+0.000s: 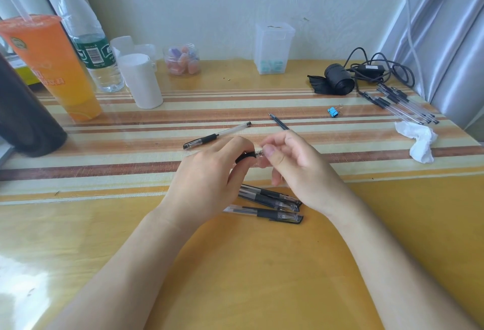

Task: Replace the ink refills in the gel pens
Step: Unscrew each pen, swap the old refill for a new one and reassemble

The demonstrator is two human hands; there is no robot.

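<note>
1. The left hand (pixel 209 180) curls round the gel pen (pixel 245 157) at its black grip, above the striped mat (pixel 125 146).
2. The right hand (pixel 296 162) pinches the pen's clear front end (thumb against fingertips).
3. A loose ink refill (pixel 279 121) lies just beyond the hands.

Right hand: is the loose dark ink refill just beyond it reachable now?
Likely yes once freed: nothing lies between the right hand and the thin dark ink refill, but it pinches the black-gripped pen that the left hand grips.

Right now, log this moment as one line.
left hand: grips pen by black grip | right hand: pinches its clear threaded end | loose refill: lying beyond both hands
</note>
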